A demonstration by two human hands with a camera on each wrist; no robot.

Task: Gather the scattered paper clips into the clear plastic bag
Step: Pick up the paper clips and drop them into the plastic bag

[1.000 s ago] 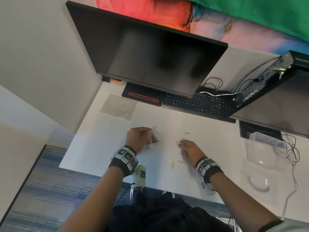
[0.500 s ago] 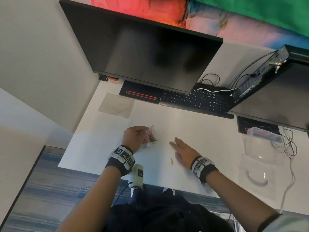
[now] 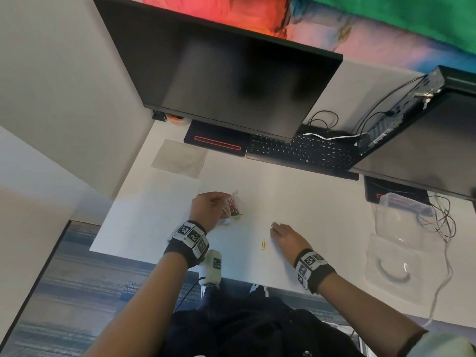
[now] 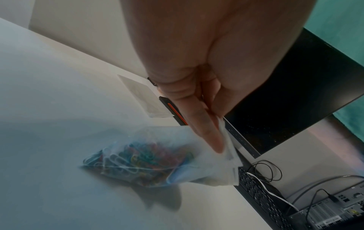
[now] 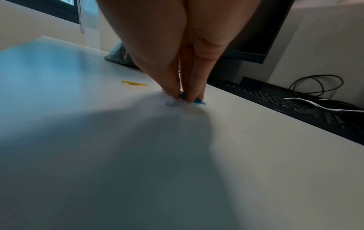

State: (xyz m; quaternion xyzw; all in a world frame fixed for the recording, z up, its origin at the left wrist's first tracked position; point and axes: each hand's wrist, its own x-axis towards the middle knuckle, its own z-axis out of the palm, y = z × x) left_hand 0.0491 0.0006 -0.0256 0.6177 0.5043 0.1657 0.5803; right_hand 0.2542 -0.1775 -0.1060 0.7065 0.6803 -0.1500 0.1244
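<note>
A clear plastic bag [image 3: 233, 207] with several coloured paper clips inside lies on the white desk [image 3: 309, 202]. My left hand [image 3: 224, 204] pinches its upper edge; in the left wrist view the fingers [image 4: 208, 133] grip the bag [image 4: 141, 160] at its mouth. My right hand [image 3: 277, 226] lies low on the desk with straight fingers. In the right wrist view its fingertips [image 5: 177, 93] press a blue clip [image 5: 199, 102] and a silver clip [image 5: 172, 103] against the desk. A yellow clip [image 3: 263, 244] lies loose just left of that hand, also seen in the right wrist view [image 5: 133, 83].
A large monitor [image 3: 226, 73] overhangs the back of the desk, with a black keyboard [image 3: 304, 153] under it. Clear plastic containers [image 3: 401, 220] and loose cables [image 3: 443, 222] sit at the right. A flat clear sheet [image 3: 180, 158] lies back left. The desk's front edge [image 3: 154, 256] is near my wrists.
My right hand went from curled with clips at its fingertips to flat on the desk. The loose blue and red clips are no longer seen beside it. My left hand kept hold of the bag.
</note>
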